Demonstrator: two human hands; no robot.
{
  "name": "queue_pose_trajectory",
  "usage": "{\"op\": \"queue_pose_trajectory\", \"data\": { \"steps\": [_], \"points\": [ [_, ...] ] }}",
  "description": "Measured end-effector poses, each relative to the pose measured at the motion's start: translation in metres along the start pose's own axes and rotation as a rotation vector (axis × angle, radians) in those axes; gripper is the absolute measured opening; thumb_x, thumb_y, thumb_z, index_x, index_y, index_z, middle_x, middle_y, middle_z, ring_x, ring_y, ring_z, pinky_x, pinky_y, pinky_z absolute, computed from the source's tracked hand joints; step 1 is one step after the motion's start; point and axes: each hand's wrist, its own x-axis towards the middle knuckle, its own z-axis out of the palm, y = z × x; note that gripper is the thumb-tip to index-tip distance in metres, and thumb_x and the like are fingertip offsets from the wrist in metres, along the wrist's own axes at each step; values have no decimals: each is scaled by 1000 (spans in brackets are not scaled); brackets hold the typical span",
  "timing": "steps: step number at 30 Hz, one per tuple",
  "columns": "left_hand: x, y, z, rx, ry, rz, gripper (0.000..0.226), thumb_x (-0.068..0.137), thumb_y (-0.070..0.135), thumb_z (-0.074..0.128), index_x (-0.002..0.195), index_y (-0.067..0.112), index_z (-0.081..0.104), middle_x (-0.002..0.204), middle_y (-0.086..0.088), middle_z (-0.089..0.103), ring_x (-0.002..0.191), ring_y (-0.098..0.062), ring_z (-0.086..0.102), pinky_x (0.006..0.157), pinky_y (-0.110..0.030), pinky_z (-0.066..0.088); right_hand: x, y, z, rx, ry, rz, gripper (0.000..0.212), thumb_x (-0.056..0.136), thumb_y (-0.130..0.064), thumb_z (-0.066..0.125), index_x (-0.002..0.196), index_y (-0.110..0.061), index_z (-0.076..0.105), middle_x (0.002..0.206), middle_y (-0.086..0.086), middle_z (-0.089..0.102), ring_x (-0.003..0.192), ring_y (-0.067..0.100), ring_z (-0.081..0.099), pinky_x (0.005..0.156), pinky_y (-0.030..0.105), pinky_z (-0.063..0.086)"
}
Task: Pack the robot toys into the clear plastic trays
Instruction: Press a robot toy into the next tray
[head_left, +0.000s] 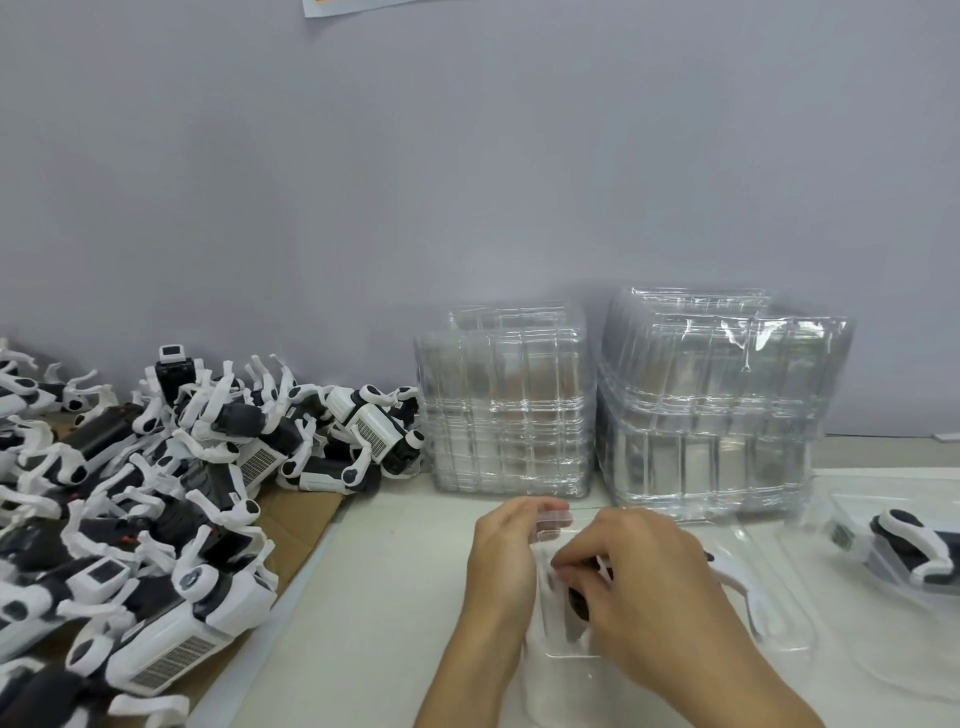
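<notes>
Your left hand (501, 551) and right hand (631, 577) pinch the thin, springy clear tray (563, 644); grip its rim beside your fingertips.

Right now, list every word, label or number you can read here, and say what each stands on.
None can be read.
Paper sheet on the wall: orange print, cut off by the frame edge, illegible.
Toy robots in the pile: grille-like patches and small tags, too blurred to read.
Clear tray stacks: no print visible.

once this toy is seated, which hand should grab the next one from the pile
Left. The left hand is on the side nearer the robot toy pile; the right hand is busy over the toy in the clear tray.
</notes>
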Motion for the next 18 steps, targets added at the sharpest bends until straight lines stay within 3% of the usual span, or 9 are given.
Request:
{"op": "queue_pose_trajectory", "data": {
  "steps": [3,8,10,12,15,18],
  "points": [
    [-2,1,1,27,-9,13,44,97,7,44,71,18,77,81,-4,75,87,-20,69,80,-33,50,-2,-1,0,28,63,59,16,87,-38,66,99,-48,71,74,-19,59,77,5,51,66,18,33],
    [-3,2,1,49,-11,22,36,96,6,45,79,12,76,88,-6,76,95,-24,69,88,-35,53,-2,5,-2,54,60,68,7,85,-48,66,81,-46,71,77,-18,68,83,4,63,75,25,50],
    [-5,5,2,65,-12,8,30,95,6,47,84,9,74,89,-7,75,98,-25,69,92,-39,53,-2,8,-2,84,50,41,23,89,-48,60,66,-46,63,67,-17,66,73,6,63,70,26,50],
    [-7,9,-1,129,-24,-11,21,94,8,52,90,12,72,92,-3,75,101,-22,68,94,-38,52,-1,9,-2,174,61,22,28,92,-45,57,65,-43,62,66,-21,65,71,5,63,69,26,51],
    [-12,22,-13,411,-68,-43,9,94,30,58,102,26,60,108,4,64,100,-9,61,77,-24,46,2,9,-3,318,190,29,19,92,-36,60,77,-40,71,76,-33,65,81,-4,63,73,22,51],
    [-13,29,-27,671,-47,-155,41,87,57,61,99,21,45,106,3,54,86,-12,58,63,-25,43,4,11,-4,390,341,43,14,91,-31,62,90,-35,76,81,-31,68,89,-1,63,76,25,49]
  ]
}}
